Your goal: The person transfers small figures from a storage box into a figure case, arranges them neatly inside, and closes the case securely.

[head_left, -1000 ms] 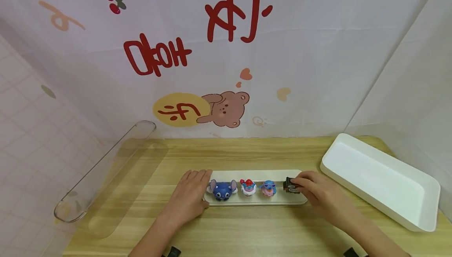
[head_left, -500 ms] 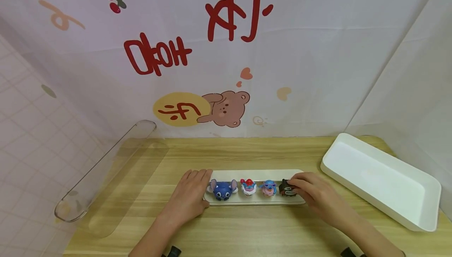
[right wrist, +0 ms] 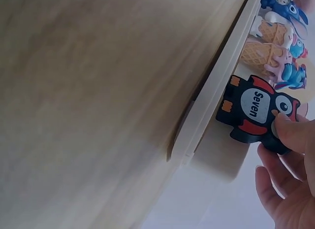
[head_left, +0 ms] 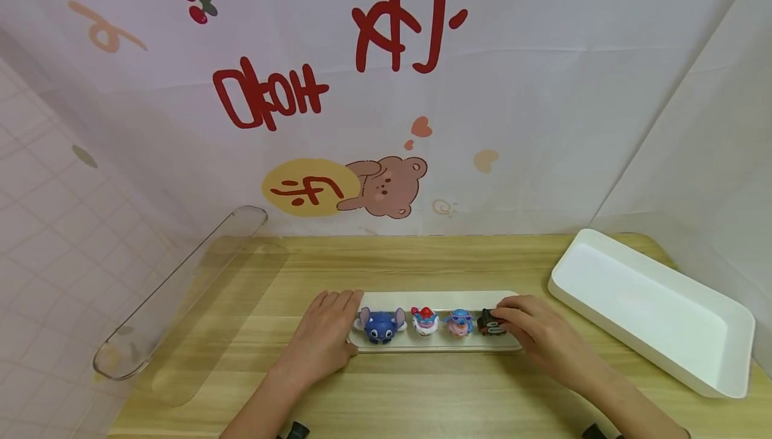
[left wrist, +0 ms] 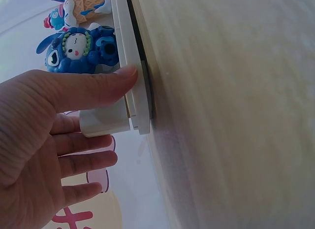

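Note:
A long white display base (head_left: 422, 344) with rounded ends lies across the table. My left hand (head_left: 326, 328) grips its left end, thumb on the front edge and fingers reaching behind in the left wrist view. At the right end, my right hand (head_left: 537, 332) pinches a black owl figurine (right wrist: 256, 108) by its head, between thumb and fingers. The owl stands upright on the base, with red wings and "Seven" on its belly. Left of it stand two blue figures in ice-cream cones (head_left: 460, 323) (head_left: 425, 322) and a big-eared blue figurine (head_left: 380, 326).
A long clear plastic cover (head_left: 181, 291) leans at the table's left side. A white rectangular tray (head_left: 657, 311) lies at the right. Behind the wooden table (head_left: 434, 392) hangs a white printed cloth (head_left: 531, 124).
My right hand has moved the owl figurine slightly left and toward me, closer to the cone figures. In the last half second it has stayed nearly still. The left hand has not moved.

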A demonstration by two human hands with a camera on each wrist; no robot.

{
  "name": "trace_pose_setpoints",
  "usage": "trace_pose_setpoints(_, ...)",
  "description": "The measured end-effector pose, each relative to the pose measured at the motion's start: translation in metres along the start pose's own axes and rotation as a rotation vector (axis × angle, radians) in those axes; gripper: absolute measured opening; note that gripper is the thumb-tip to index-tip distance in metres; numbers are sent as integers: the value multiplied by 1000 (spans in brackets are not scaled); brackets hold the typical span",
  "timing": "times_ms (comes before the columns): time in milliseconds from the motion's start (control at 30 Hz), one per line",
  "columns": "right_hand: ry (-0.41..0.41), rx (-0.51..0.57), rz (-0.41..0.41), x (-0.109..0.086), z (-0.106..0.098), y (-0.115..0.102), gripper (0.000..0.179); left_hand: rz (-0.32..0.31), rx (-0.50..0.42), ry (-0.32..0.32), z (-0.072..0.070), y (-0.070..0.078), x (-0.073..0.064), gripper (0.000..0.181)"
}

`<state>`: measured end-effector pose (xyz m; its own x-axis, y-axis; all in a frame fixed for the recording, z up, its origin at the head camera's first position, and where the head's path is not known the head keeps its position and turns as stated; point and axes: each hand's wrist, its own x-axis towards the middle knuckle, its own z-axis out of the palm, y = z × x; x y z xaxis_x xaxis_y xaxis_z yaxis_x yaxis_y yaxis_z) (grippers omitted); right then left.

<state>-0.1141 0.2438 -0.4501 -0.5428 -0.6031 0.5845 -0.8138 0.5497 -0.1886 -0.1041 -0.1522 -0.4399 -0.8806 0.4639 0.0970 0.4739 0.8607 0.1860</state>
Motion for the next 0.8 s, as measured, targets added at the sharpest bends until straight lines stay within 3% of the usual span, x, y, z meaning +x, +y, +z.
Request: trace_pose_setpoints(800, 1, -31, 35, -6, 0, 0, 47, 7, -4, 6, -3, 1, -1, 90)
